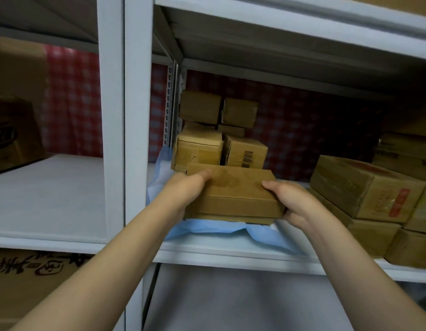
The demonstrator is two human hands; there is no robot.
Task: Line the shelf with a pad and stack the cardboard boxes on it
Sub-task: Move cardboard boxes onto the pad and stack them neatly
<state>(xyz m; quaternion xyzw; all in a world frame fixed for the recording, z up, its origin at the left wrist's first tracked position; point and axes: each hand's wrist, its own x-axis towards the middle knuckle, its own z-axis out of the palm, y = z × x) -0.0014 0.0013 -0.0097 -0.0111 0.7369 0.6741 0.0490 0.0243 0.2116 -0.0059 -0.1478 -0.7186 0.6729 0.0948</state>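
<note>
Both hands are on it now: the left hand (191, 187) wraps the near left end of a flat cardboard box (233, 194), thumb across the top and fingers curled underneath, and the right hand (295, 204) clamps the right end the same way. The box sits low over the blue pad (207, 230), at the front of the shelf (231, 255); whether its underside is fully down on the pad I can't tell from here.

Behind it, the stacked boxes (219, 134) are already piled against the back left corner, two rows high or more, one with a barcode label facing out. The pad is rumpled at the front edge and rides up on the left beside the upright post (138, 115).

Here's the tricky bit, I reckon. Sliding the box back would likely drag that loose pad into more wrinkles, so a small lift and a clean set-down looks the better call. Keep it level, square its long side to the stack behind, and bring it in just touching them. Fingers under the ends need room to slip out, so lower one end first. Off to the right, a separate pile of larger cartons (364, 192) stands well apart.
</note>
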